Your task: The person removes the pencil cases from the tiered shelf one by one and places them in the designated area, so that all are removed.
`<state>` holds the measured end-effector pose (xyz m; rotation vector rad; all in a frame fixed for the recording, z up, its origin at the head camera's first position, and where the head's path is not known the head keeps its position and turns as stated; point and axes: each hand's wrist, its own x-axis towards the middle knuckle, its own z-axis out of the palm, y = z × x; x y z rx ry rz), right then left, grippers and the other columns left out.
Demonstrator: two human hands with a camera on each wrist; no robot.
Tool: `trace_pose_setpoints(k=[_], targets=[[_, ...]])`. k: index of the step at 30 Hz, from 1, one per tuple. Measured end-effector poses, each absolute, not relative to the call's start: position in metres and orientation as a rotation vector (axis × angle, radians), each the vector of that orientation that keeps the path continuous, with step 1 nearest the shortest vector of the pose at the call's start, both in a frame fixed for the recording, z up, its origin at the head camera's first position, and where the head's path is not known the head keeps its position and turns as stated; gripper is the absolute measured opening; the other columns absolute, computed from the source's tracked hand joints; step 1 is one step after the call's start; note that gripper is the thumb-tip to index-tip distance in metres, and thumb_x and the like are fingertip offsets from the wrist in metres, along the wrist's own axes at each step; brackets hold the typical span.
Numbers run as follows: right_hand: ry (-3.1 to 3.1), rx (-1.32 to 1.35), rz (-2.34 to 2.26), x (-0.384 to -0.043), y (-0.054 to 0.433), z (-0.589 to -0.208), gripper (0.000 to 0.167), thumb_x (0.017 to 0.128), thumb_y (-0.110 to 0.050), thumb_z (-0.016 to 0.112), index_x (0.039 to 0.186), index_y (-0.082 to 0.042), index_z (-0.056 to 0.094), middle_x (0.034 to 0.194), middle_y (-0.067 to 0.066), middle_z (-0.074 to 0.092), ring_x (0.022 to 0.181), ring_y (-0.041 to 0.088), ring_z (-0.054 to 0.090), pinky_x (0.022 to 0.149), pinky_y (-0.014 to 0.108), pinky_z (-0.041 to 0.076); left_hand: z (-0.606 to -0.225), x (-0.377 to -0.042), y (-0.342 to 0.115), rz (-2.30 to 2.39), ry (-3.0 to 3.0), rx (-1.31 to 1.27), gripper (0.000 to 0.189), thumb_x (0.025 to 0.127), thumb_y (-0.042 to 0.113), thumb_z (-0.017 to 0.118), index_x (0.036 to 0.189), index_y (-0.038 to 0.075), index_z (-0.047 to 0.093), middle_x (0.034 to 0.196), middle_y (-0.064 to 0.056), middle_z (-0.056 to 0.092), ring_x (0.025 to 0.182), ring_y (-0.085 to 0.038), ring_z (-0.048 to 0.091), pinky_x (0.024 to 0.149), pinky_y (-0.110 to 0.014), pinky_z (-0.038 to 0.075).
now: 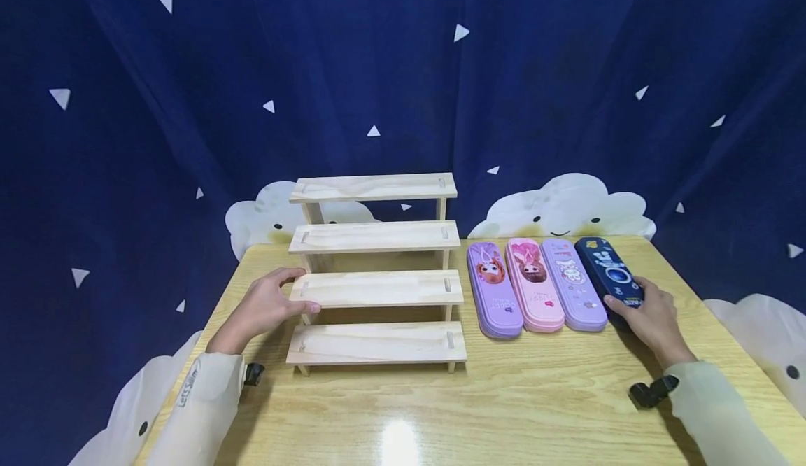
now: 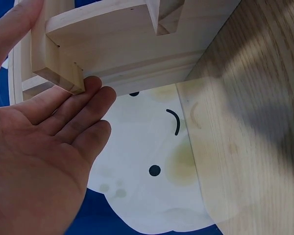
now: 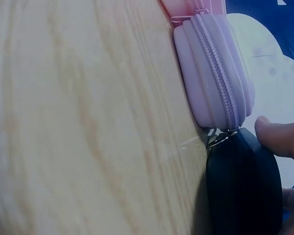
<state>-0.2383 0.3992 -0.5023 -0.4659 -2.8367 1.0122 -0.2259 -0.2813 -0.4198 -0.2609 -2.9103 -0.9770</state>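
My left hand [image 1: 267, 305] grips the left end of a board on a four-tier wooden shelf [image 1: 378, 289], its thumb at the front edge and its fingers at the back. In the left wrist view, the fingers of that left hand [image 2: 44, 142] meet the board's end. At the far right, my right hand [image 1: 651, 319] holds the near end of a dark blue space-print pencil case [image 1: 607, 270], thumb on one side and fingers on the other. The right wrist view shows this dark pencil case [image 3: 242, 186] lying on the table beside a lilac zippered one [image 3: 213, 73].
Left of the dark case lie a lilac pencil case [image 1: 573, 284], a pink one [image 1: 535, 284] and a purple one [image 1: 494, 291], side by side. All rest on a wood-grain table [image 1: 535, 396]. A dark blue curtain [image 1: 390, 67] hangs behind.
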Motion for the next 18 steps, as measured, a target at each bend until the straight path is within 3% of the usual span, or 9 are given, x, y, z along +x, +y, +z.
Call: trace_pose_setpoints(k=[7,18], targets=[[-2.858,-0.428,1.042,-0.2398,0.3973,-0.5016,0.093,0.102,-0.051,0.05,0.159,0.007,0.005,0.149,0.046,0.016,0.132,0.06,0.022,0.106,0.078,0.029,-0.4186,-0.2267,-0.2816,-0.971,-2.907,-0.271,0.089,0.072,0.052,0.087,0.141,0.004,0.058,0.145,-0.021,0.058,0.137,-0.043,0.051,0.112,-0.059,0.043],[-2.851,-0.346,1.023,-0.2434,0.3925,-0.5015,0.093,0.101,-0.049,0.052,0.157,0.01,0.008,0.148,0.048,0.017,0.132,0.062,0.023,0.105,0.078,0.029,-0.4194,-0.2264,-0.2813,-0.993,-2.913,-0.254,0.09,0.072,0.054,0.087,0.141,0.005,0.057,0.147,-0.021,0.056,0.137,-0.043,0.051,0.111,-0.06,0.043]])
